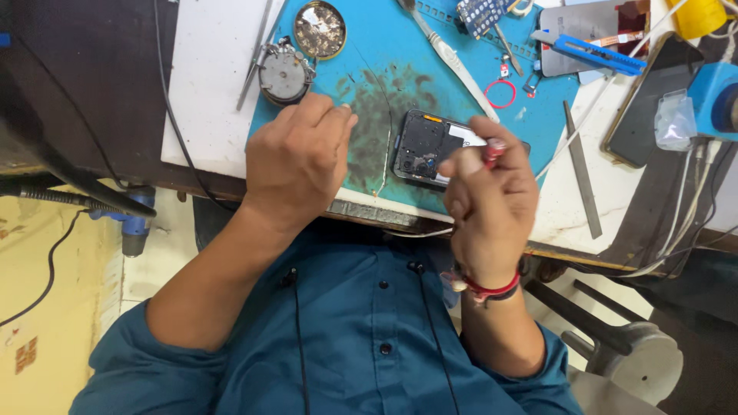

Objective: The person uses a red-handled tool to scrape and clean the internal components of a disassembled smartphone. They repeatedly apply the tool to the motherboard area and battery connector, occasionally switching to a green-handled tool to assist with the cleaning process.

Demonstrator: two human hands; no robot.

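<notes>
Opened phone [427, 147] looks light, stiff, fragile; I'd hold its edges. Right hand [492, 201] pinches a red-tipped tool [492, 151] over it, left hand [298, 157] curled empty beside.

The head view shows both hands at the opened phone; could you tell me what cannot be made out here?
- Opened phone: right end hidden by the right hand.
- Red-tipped tool: its tip and length hidden in the fingers.
- Left hand: curled, palm contents unseen.

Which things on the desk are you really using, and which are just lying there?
In use:
- opened phone
- red-tipped tool in right hand
- blue mat under left hand

Lying about:
- tweezers
- metal file
- round tin
- blue cutter
</notes>
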